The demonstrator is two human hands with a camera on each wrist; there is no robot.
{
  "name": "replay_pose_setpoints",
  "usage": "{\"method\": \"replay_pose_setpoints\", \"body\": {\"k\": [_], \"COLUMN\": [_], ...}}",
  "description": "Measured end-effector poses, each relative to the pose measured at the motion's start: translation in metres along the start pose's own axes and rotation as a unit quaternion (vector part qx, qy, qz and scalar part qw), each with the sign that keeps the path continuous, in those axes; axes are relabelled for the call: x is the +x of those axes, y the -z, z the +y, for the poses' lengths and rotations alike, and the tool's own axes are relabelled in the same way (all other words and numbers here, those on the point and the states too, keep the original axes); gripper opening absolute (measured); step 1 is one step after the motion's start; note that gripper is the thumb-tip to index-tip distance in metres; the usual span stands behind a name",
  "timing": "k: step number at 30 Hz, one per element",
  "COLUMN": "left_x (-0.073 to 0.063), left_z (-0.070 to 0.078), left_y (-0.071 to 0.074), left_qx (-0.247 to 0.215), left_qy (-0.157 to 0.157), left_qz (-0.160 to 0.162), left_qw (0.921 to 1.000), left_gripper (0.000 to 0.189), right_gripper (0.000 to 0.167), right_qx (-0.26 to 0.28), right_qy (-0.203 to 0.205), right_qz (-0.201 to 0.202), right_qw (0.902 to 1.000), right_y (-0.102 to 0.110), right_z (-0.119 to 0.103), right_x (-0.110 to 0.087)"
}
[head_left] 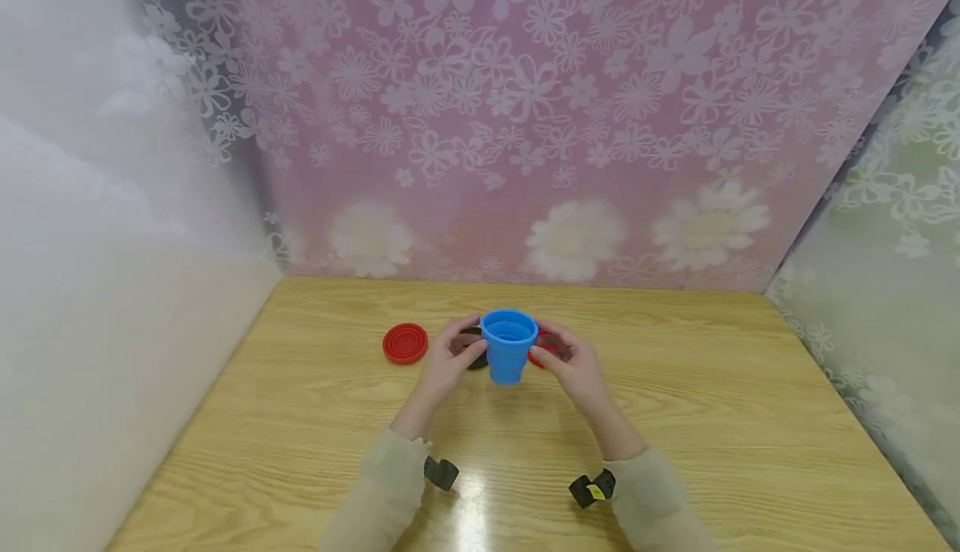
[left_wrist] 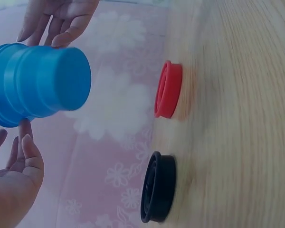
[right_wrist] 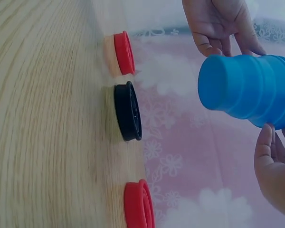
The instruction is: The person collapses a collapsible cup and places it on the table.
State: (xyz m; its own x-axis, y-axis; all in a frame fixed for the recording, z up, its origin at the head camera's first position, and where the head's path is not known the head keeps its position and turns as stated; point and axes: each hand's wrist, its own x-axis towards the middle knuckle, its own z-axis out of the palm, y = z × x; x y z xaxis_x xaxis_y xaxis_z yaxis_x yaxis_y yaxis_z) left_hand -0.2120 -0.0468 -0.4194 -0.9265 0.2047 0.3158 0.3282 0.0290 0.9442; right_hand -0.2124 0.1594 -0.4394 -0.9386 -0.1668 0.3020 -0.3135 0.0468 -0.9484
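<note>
A blue collapsible cup [head_left: 506,364], pulled out to full height with stepped rings, is held upright above the table between both hands. My left hand [head_left: 448,360] grips its left side near the rim, thumb toward me. On the opposite side my right hand [head_left: 576,368] holds it the same way. The left wrist view shows the cup's smooth closed base [left_wrist: 73,78], well away from the tabletop. Behind the hands lie a flattened black cup [right_wrist: 127,111] and a flattened red cup [right_wrist: 137,205], both partly hidden in the head view.
Another flattened red cup [head_left: 405,343] lies to the left on the wooden table [head_left: 315,419]. A pink floral backdrop [head_left: 495,118] rises behind the table, with pale side panels at left and right. Dark wrist cameras [head_left: 592,489] sit by the sleeves.
</note>
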Motion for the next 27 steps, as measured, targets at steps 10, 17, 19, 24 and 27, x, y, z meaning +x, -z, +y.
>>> {"method": "replay_pose_setpoints", "body": {"k": [10, 17, 19, 24, 27], "left_x": [-0.006, -0.008, -0.008, -0.008, -0.009], "left_z": [-0.005, -0.007, -0.006, -0.005, -0.005], "left_y": [0.006, 0.004, 0.004, 0.002, 0.000], "left_qx": [0.033, 0.020, 0.022, 0.040, 0.037], "left_qy": [-0.010, 0.009, 0.020, 0.032, 0.035], "left_qz": [0.010, 0.027, 0.030, 0.038, 0.040], "left_qw": [0.9993, 0.9994, 0.9991, 0.9980, 0.9979], "left_gripper": [0.031, 0.021, 0.019, 0.017, 0.019], "right_gripper": [0.038, 0.028, 0.026, 0.023, 0.022], "right_qx": [-0.008, -0.023, -0.034, -0.025, -0.006], "right_qy": [0.008, -0.004, -0.008, -0.034, -0.058], "right_qz": [0.002, 0.027, 0.035, 0.052, 0.055], "right_qw": [0.9999, 0.9994, 0.9988, 0.9978, 0.9968], "right_y": [-0.008, -0.013, -0.015, -0.019, -0.021], "right_z": [0.000, 0.005, 0.007, 0.010, 0.011], "right_x": [0.001, 0.001, 0.001, 0.001, 0.001]}}
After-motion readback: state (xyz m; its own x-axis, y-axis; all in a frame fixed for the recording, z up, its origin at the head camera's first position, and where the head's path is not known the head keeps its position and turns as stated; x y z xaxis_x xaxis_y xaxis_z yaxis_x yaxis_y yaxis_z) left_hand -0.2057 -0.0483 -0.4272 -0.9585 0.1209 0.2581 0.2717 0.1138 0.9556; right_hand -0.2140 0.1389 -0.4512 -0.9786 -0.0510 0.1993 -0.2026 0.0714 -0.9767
